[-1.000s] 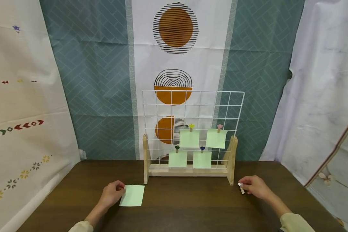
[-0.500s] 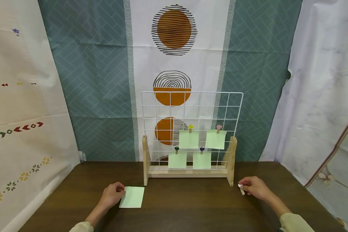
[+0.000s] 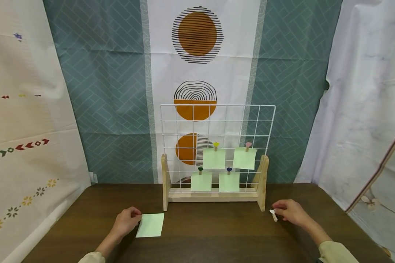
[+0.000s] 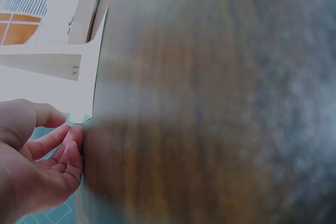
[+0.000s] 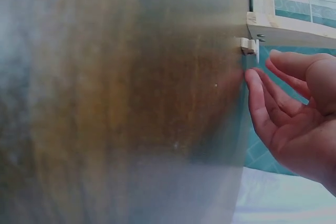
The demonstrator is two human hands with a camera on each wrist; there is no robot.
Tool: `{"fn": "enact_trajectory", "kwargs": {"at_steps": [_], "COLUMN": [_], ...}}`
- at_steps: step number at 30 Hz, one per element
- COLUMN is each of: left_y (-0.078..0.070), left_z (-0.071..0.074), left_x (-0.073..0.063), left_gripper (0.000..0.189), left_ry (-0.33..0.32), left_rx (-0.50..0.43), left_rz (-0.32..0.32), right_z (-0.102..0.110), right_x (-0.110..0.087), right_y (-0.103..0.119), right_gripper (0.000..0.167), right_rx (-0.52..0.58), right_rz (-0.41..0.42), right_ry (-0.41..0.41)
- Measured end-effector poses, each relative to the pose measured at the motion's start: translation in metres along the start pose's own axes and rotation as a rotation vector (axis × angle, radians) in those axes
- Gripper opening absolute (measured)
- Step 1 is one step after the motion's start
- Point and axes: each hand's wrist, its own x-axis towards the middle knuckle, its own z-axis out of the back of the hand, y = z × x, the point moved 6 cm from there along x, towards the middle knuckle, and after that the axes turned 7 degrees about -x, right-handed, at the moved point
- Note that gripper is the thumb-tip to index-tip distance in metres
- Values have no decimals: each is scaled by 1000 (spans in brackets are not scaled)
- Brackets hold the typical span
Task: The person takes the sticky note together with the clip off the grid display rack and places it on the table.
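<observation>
At the left of the table, a pale green square of paper lies beside my left hand. The left wrist view has the thumb and loosely bent fingers right at the paper's corner, a small gap between thumb and index tip. On the right, a small white clothespin with a shaped top lies on the wood. Close by it is my right hand; in the right wrist view its thumb and fingers stand apart, with the clothespin just beyond their tips.
A white wire grid in a wooden stand stands at the back of the brown table. Several green papers hang on it from coloured clothespins, among them a yellow-topped one and a pink-topped one. Patterned curtains surround the table.
The green paper has shifted slightly toward me, its corner slipping from under the left fingertips. My right hand has drawn back slightly to the right from the clothespin.
</observation>
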Motion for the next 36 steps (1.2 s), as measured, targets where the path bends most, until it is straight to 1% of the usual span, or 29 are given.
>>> {"fn": "enact_trajectory", "kwargs": {"at_steps": [5, 9, 11, 13, 16, 21, 26, 30, 33, 36], "left_y": [1, -2, -8, -16, -33, -60, -83, -102, -115, -127], "left_z": [1, 6, 9, 12, 14, 10, 1, -5, -8, -13], "left_x": [0, 3, 4, 5, 4, 4, 6, 10, 13, 16], "left_gripper": [15, 15, 16, 18, 20, 19, 20, 19, 20, 21], "left_ry": [-3, -26, -44, -59, -81, -95, -82, -70, -61, -41], "left_rx": [-23, -36, -23, -7, 13, -11, -44, -37, -38, -61], "left_rz": [3, -29, -63, -93, -152, -225, -268, -329, -367, -388], "right_z": [7, 16, 22, 28, 36, 44, 53, 57, 58, 59], "right_x": [0, 1, 3, 4, 7, 15, 25, 32, 37, 43], "right_y": [-1, 7, 16, 26, 41, 66, 94, 115, 128, 138], "right_gripper": [17, 19, 21, 23, 25, 28, 29, 29, 30, 32], "right_rx": [-21, -5, 3, 9, 8, 13, 24, 15, 9, 12], "right_rz": [-17, -14, -1, 18, 39, 82, 149, 200, 220, 222], "right_ry": [-34, -58, -71, -78, -85, -74, -83, -93, -94, -99]}}
